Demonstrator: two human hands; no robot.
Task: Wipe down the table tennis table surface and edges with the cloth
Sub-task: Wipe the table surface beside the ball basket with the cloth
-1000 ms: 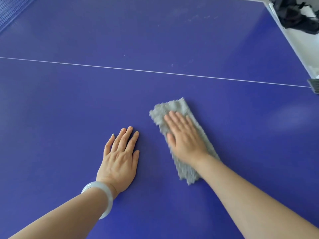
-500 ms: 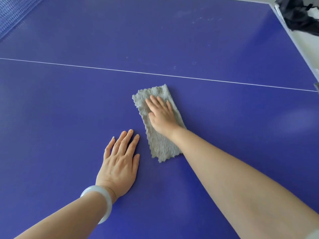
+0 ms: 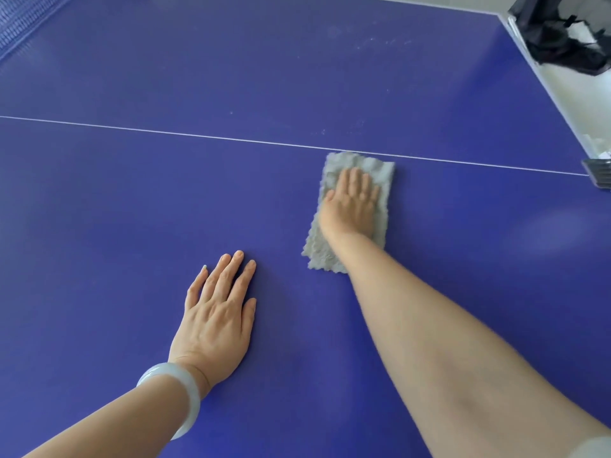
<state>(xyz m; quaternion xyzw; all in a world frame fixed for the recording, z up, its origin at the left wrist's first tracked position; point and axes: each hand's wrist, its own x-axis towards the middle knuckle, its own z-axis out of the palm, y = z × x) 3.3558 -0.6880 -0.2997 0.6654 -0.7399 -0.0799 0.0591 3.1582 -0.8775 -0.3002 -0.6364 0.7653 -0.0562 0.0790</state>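
Two bare hands serve as the grips on a blue bench (image 3: 99, 209) that fills nearly the whole view. At the far left top corner a strip of blue net (image 3: 20, 21) crosses the bench. Lower down and left of the middle, the left grip (image 3: 218, 322) lies flat on the bare surface, palm down, fingers straight and close together and pointing away from the person, thumb alongside; it holds nothing. A pale, glassy bangle (image 3: 178, 395) circles its wrist. A thin white line (image 3: 165, 132) runs across the bench from the left edge to the right, dropping slightly toward the right. Right of the middle, the grey cloth (image 3: 377, 168) lies spread flat on the bench as a long rectangle, its far short edge touching or just short of the white line, its near end angled a little toward the left grip without reaching it. The right grip (image 3: 352, 206) presses on the cloth's far half, palm down with fingers straight and together, fingertips near the cloth's far edge; nothing is curled round the fabric, and the hand is slightly blurred. Beyond the line, toward the upper right, faint pale specks (image 3: 380, 41) mark the surface. Past the bench's right edge a crumpled black thing (image 3: 562, 38) lies on a light floor (image 3: 578, 104), and a small dark object (image 3: 599, 171) sits at the frame's edge by the line's end.
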